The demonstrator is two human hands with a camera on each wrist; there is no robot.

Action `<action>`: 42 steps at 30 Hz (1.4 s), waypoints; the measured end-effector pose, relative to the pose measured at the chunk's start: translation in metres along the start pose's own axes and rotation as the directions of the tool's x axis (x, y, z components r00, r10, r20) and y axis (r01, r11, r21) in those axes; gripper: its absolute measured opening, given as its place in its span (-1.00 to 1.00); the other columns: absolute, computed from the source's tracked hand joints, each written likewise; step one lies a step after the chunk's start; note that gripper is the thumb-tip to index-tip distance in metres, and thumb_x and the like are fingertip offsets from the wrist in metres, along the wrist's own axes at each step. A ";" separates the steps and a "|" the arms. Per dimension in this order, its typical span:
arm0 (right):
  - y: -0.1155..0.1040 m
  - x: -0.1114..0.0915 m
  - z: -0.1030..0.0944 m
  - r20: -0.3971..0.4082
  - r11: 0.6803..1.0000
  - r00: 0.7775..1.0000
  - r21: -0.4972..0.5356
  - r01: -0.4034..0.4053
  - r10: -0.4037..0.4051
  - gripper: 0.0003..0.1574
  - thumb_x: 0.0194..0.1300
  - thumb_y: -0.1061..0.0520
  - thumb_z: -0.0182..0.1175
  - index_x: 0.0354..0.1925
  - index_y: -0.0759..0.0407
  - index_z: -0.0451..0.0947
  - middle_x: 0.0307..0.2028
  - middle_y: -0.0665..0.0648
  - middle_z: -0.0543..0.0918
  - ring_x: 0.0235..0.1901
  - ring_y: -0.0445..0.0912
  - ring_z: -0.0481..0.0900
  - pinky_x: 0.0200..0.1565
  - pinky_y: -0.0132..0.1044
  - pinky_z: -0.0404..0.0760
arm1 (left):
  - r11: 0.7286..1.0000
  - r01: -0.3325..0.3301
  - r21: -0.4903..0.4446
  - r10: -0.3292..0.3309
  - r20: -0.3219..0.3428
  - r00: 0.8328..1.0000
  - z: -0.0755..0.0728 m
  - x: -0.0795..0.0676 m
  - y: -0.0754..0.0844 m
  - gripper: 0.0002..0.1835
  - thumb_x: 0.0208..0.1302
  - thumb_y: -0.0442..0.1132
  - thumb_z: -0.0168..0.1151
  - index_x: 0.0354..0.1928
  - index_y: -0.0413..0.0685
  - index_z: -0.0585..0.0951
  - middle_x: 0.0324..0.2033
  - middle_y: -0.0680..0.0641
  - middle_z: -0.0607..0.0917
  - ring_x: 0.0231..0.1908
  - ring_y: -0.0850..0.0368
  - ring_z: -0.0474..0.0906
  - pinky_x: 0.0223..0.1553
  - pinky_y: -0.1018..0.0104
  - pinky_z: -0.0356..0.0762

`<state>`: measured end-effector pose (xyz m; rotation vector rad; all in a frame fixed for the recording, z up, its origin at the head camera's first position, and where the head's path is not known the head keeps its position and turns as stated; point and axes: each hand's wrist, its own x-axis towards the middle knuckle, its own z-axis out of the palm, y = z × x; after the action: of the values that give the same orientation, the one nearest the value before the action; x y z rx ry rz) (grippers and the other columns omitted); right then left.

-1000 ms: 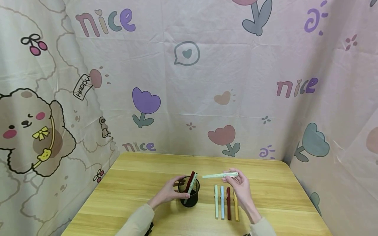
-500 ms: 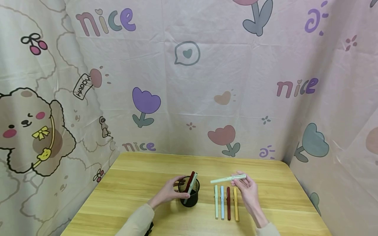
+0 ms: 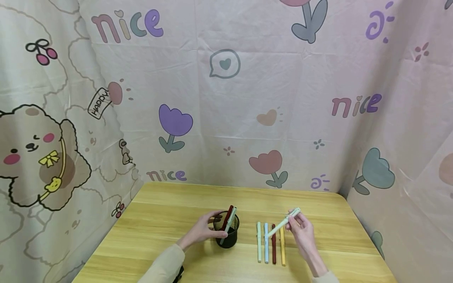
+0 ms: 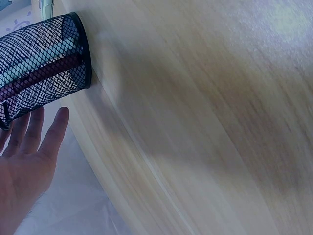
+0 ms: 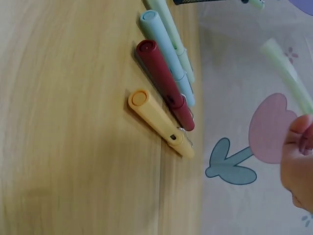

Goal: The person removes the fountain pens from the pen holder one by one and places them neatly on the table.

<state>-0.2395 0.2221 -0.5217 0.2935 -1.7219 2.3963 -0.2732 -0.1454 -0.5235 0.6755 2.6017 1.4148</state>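
Observation:
My left hand (image 3: 204,228) holds the black mesh pen holder (image 3: 231,240), thumb across its near side and fingers at its far side. A dark red pen (image 3: 227,218) and a pale green pen (image 3: 231,217) lean in the holder. Raised over the table, my right hand (image 3: 302,231) pinches another pale green pen (image 3: 281,223) near its clip end; it slants down to the left. Below it lie a pale green pen (image 5: 172,34), a light blue pen (image 5: 167,54), a dark red pen (image 5: 164,78) and a yellow pen (image 5: 157,117), side by side.
The light wooden table (image 3: 170,204) reaches back to a printed cloth (image 3: 226,118), which also hangs along both sides. The pen holder stands left of the row of pens.
My right hand has moved to the right and slightly nearer with its pale green pen, which has turned from nearly level to a steep slant. The left hand and pen holder have stayed put.

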 end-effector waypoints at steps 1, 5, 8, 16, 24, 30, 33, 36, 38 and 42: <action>0.000 0.000 -0.002 0.008 1.000 1.000 -0.008 -0.009 0.009 -0.76 0.54 0.27 -0.01 0.03 0.03 0.51 -0.21 -0.06 0.59 -0.35 -0.31 0.53 -0.29 -0.56 0.63 | 1.000 0.000 0.004 0.000 0.001 1.000 0.000 0.000 0.000 -0.08 0.08 0.04 0.54 0.46 0.00 0.35 0.30 -0.27 0.54 0.26 -0.27 0.49 0.23 -0.34 0.50; -0.002 -0.001 -0.007 0.044 0.999 0.999 -0.029 -0.025 0.026 -0.79 0.60 0.17 -0.09 0.05 -0.03 0.44 -0.24 -0.11 0.54 -0.37 -0.32 0.47 -0.34 -0.57 0.53 | 1.000 0.003 0.016 -0.003 0.001 1.000 0.000 -0.001 0.001 -0.06 0.08 0.06 0.54 0.47 -0.03 0.33 0.34 -0.30 0.50 0.28 -0.30 0.47 0.25 -0.39 0.45; -0.003 -0.001 -0.011 0.051 0.998 0.998 -0.050 -0.026 0.028 -0.77 0.62 0.15 -0.14 0.07 -0.05 0.42 -0.25 -0.11 0.55 -0.40 -0.32 0.45 -0.36 -0.56 0.49 | 1.000 0.002 0.022 -0.002 0.001 1.000 0.000 -0.001 0.000 -0.04 0.08 0.07 0.54 0.47 -0.08 0.32 0.35 -0.32 0.48 0.28 -0.31 0.47 0.25 -0.42 0.43; -0.006 -0.001 -0.015 -0.059 0.957 0.993 -0.267 -0.116 0.104 -0.68 0.58 0.14 -0.03 0.23 0.06 0.39 -0.33 -0.09 0.55 -0.48 -0.30 0.35 -0.45 -0.52 0.44 | 1.000 -0.001 0.030 0.001 -0.004 1.000 0.001 -0.001 0.000 -0.02 0.07 0.07 0.54 0.47 -0.13 0.32 0.34 -0.34 0.48 0.28 -0.34 0.46 0.24 -0.45 0.42; -0.006 -0.002 -0.022 -0.066 0.900 0.977 -0.381 -0.211 0.201 -0.38 0.49 0.26 0.05 0.43 0.41 0.19 -0.31 0.02 0.53 -0.49 -0.25 0.36 -0.44 -0.45 0.47 | 1.000 0.014 0.025 -0.014 -0.009 1.000 0.001 -0.001 0.001 -0.04 0.06 0.07 0.55 0.47 -0.06 0.33 0.35 -0.33 0.47 0.28 -0.34 0.45 0.24 -0.47 0.40; -0.005 -0.004 -0.027 -0.040 0.859 0.962 -0.441 -0.260 0.271 -0.33 0.51 0.26 0.00 0.49 0.37 0.12 -0.30 0.02 0.51 -0.48 -0.23 0.35 -0.43 -0.45 0.45 | 1.000 0.016 0.023 -0.016 -0.009 1.000 0.001 -0.001 0.001 -0.05 0.06 0.08 0.55 0.46 -0.04 0.34 0.35 -0.32 0.48 0.28 -0.33 0.46 0.24 -0.45 0.41; -0.004 -0.005 -0.029 -0.039 0.841 0.950 -0.455 -0.293 0.309 -0.32 0.53 0.24 -0.01 0.50 0.34 0.10 -0.28 0.06 0.50 -0.48 -0.23 0.33 -0.44 -0.46 0.42 | 1.000 0.014 0.015 -0.014 -0.007 1.000 0.001 0.000 0.000 -0.06 0.07 0.06 0.55 0.46 -0.04 0.34 0.32 -0.31 0.50 0.27 -0.31 0.47 0.24 -0.42 0.43; -0.002 -0.005 -0.032 -0.045 0.827 0.939 -0.459 -0.323 0.341 -0.33 0.55 0.24 -0.04 0.51 0.33 0.08 -0.28 0.08 0.49 -0.47 -0.22 0.32 -0.44 -0.46 0.41 | 1.000 0.015 0.019 -0.015 -0.005 1.000 0.001 0.000 -0.001 -0.05 0.07 0.07 0.55 0.46 -0.05 0.34 0.33 -0.31 0.50 0.27 -0.31 0.47 0.24 -0.43 0.43; -0.001 -0.005 -0.034 -0.046 0.821 0.933 -0.462 -0.337 0.357 -0.35 0.56 0.25 -0.08 0.51 0.34 0.07 -0.29 0.09 0.48 -0.48 -0.22 0.31 -0.45 -0.46 0.40 | 0.999 0.016 0.029 -0.016 -0.005 1.000 0.000 0.000 0.000 -0.04 0.06 0.08 0.55 0.47 -0.05 0.33 0.34 -0.31 0.48 0.28 -0.33 0.46 0.24 -0.45 0.42; 0.004 -0.005 -0.037 -0.057 0.821 0.929 -0.450 -0.351 0.366 -0.36 0.56 0.27 -0.10 0.51 0.38 0.08 -0.31 0.08 0.48 -0.52 -0.23 0.28 -0.46 -0.47 0.36 | 0.999 0.021 0.039 -0.020 -0.007 1.000 0.000 0.000 0.000 -0.02 0.06 0.08 0.55 0.47 -0.10 0.32 0.37 -0.32 0.46 0.29 -0.35 0.44 0.23 -0.47 0.41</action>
<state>-0.2376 0.2563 -0.5380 -0.0722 -2.4699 2.1093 -0.2731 -0.1447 -0.5234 0.6482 2.6393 1.3665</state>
